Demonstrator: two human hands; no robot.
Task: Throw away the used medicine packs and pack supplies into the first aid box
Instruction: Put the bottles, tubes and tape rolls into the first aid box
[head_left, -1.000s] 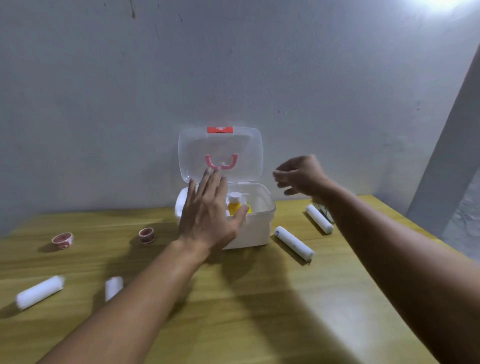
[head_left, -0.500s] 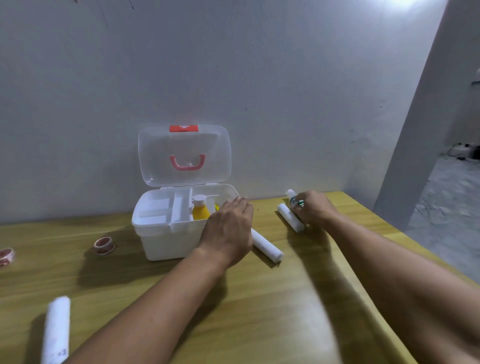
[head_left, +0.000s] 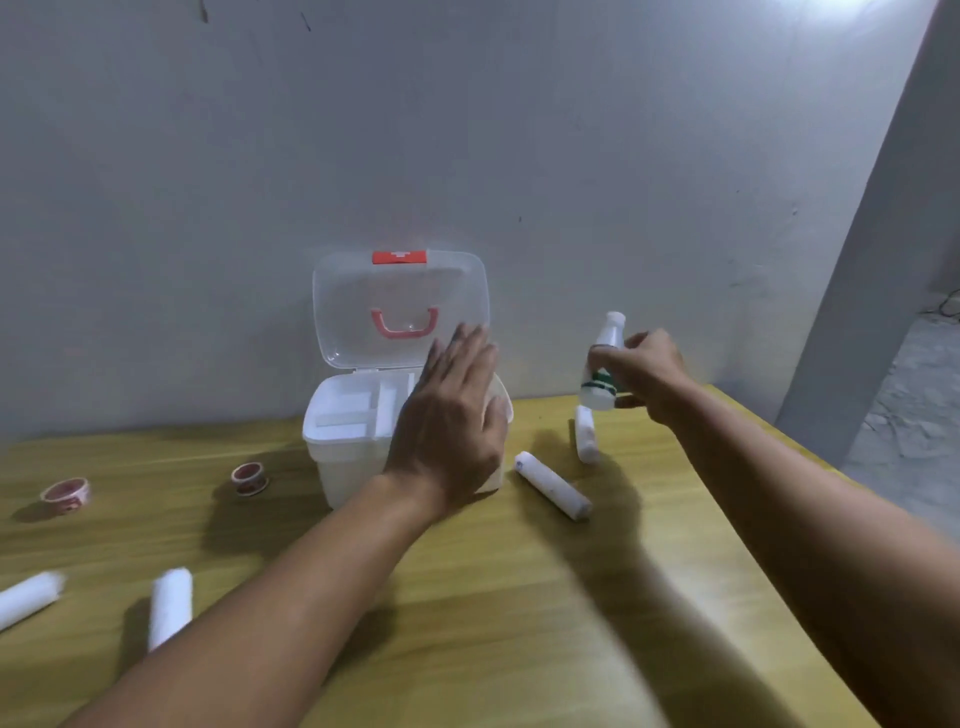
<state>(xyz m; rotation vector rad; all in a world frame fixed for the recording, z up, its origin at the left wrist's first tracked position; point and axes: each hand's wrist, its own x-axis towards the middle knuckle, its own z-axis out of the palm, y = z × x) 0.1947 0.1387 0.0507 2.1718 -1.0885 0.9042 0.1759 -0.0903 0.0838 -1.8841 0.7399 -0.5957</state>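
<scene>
The white first aid box (head_left: 343, 467) stands open on the wooden table (head_left: 519, 623), its clear lid (head_left: 363, 296) with a red handle upright against the wall. My left hand (head_left: 452, 421) hovers flat, fingers spread, over the box's right half and hides what is inside there. To the right of the box, my right hand (head_left: 649, 374) holds a small white bottle (head_left: 602, 364) with a green band, lifted above the table. Two white bandage rolls (head_left: 553, 486) (head_left: 586, 434) lie beside the box on the right.
Two more white rolls (head_left: 170, 613) (head_left: 26, 597) lie near the front left. Two red-and-white tape rolls (head_left: 249, 478) (head_left: 66, 494) sit left of the box. A grey wall stands right behind the box. The table's right edge runs diagonally past my right arm.
My right hand has picked the white bottle up off the table and raised it. My left hand has lifted from the box's front corner and opened flat above it.
</scene>
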